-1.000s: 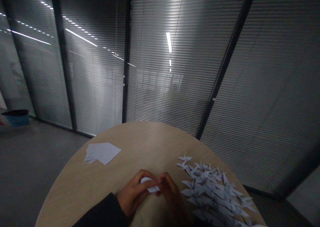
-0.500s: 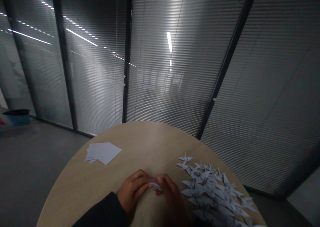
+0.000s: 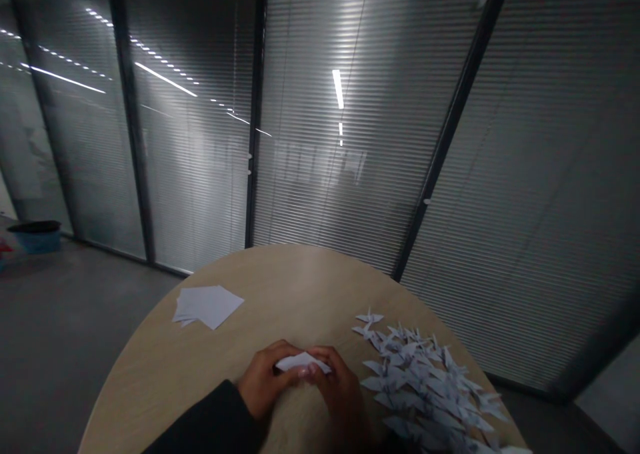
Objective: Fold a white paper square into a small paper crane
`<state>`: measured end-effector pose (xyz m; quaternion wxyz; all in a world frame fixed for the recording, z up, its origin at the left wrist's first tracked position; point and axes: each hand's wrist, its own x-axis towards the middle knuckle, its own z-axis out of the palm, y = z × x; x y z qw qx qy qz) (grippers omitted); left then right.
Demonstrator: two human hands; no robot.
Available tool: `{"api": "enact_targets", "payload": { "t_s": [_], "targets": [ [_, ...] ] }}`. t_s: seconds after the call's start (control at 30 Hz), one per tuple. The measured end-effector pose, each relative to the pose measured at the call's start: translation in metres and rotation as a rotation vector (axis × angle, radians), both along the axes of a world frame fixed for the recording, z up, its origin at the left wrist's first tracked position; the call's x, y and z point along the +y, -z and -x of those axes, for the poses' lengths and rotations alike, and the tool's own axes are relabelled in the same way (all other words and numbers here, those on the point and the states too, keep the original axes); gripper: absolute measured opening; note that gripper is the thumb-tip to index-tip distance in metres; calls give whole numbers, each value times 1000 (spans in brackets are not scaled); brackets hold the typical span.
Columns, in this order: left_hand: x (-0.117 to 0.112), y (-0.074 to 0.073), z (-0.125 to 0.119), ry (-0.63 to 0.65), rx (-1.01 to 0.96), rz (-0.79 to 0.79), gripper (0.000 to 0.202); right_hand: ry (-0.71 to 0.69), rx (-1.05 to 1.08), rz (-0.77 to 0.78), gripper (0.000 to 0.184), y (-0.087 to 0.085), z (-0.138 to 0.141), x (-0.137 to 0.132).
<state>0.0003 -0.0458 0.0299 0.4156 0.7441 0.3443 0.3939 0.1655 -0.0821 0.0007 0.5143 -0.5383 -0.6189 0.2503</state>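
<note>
Both hands meet low in the middle of the round wooden table (image 3: pixel 280 287). My left hand (image 3: pixel 265 384), in a dark sleeve, and my right hand (image 3: pixel 337 391) pinch a small folded white paper piece (image 3: pixel 301 362) between their fingertips. The paper shows as a flat pointed shape above the fingers. A stack of square white paper sheets (image 3: pixel 207 305) lies to the left. To the right, a pile of several folded paper cranes (image 3: pixel 425 387) spreads over the table.
Glass partitions with shut blinds (image 3: pixel 350 141) and dark frames stand behind the table. A blue bin (image 3: pixel 36 235) sits on the grey floor at far left. The table's round edge curves close by on the left and right.
The fingers have shifted on the paper piece; it now shows as a wider, flatter pointed shape above the fingertips. The hands have stayed in the same spot.
</note>
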Motion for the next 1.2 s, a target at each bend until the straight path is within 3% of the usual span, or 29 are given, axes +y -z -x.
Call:
{"api": "enact_targets", "payload": {
  "t_s": [0.17, 0.3, 0.6, 0.83, 1.2],
  "targets": [
    [2, 4, -2, 7, -38, 125, 41, 13, -22, 3, 25, -2, -1, -1],
    [2, 3, -3, -20, -76, 229, 32, -3, -74, 12, 23, -2, -4, 0],
    [3, 3, -4, 19, -189, 340, 34, 68, -227, -308, 14, -8, 5, -5],
    [2, 7, -5, 39, -103, 364, 30, 65, -334, -383, 13, -3, 6, -4],
    [4, 4, -2, 184, -176, 436, 54, 52, -337, -380, 22, -7, 3, -5]
  ]
}}
